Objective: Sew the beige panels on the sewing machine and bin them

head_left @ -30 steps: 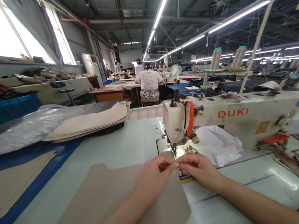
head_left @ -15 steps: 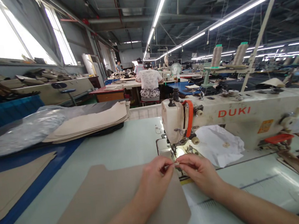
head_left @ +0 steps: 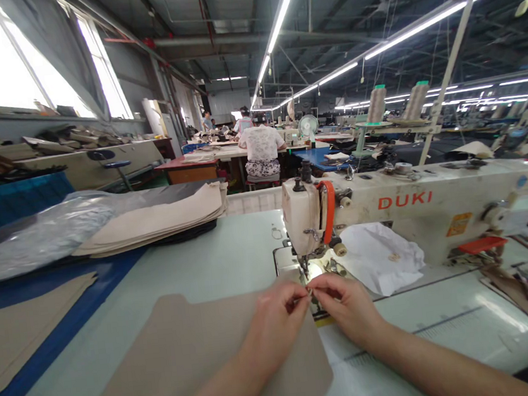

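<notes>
A tan fabric panel (head_left: pixel 182 360) lies flat on the pale sewing table (head_left: pixel 223 253) in front of me. My left hand (head_left: pixel 273 321) rests on its far right corner, fingers pinched. My right hand (head_left: pixel 348 309) faces it, also pinched, and the fingertips of both meet on a tiny item, too small to name, just below the needle of the white DUKI sewing machine (head_left: pixel 408 207). The needle area is lit by the machine lamp.
A stack of tan cut pieces (head_left: pixel 152 220) and a clear plastic bag (head_left: pixel 39 233) lie at the back left. White crumpled cloth (head_left: pixel 380 261) sits under the machine arm. Thread cones (head_left: pixel 375 106) stand behind. A seated person (head_left: pixel 262 150) works further back.
Both hands have stayed pinched together at the needle, shifting slightly down and left in view as the camera moved. The fabric panel has not moved.
</notes>
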A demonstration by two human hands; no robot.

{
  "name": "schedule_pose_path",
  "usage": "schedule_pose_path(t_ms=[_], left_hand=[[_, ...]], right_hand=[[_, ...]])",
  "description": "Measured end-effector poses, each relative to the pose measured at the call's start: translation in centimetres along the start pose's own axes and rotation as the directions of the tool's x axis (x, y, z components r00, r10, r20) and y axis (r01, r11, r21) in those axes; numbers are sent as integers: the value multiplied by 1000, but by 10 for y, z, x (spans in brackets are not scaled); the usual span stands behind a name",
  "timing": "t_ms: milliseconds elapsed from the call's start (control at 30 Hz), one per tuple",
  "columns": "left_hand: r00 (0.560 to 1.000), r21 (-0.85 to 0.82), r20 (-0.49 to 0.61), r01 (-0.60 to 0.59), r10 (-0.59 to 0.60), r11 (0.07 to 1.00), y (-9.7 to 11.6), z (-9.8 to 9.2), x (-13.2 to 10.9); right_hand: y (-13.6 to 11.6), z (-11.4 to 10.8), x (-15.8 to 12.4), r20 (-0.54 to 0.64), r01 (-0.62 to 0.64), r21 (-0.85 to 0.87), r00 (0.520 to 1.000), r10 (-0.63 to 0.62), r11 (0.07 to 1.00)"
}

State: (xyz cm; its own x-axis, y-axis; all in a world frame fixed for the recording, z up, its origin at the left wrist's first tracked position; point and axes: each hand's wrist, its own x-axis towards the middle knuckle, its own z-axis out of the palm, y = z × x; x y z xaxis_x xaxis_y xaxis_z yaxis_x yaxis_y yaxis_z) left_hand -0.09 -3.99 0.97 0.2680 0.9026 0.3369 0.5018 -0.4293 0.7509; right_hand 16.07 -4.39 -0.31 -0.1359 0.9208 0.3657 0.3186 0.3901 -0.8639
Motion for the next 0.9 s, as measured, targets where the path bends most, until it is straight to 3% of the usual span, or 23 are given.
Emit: schedule_pose_path(t_ms=[200,367,500,667,900], left_hand=[[976,-307,32,215,-215,927,-8,1,7],[973,-493,104,232,-207,839,-8,3,9],[967,-550,160,253,-197,796,-8,1,8],[961,-564,197,274,-196,779,-7,-6,9],[941,-552,210,337,-264,763,-9,-8,12]], right_hand=[[1,-3,-2,26,16,65,999,-18,998],[9,-3,0,-28,-75,195,996,82,978],[9,-5,8,121,-206,314,977,176,927],[0,-10,20,302,-294,356,934,189,887],[3,-5,25,296,-309,441,936,189,843]])
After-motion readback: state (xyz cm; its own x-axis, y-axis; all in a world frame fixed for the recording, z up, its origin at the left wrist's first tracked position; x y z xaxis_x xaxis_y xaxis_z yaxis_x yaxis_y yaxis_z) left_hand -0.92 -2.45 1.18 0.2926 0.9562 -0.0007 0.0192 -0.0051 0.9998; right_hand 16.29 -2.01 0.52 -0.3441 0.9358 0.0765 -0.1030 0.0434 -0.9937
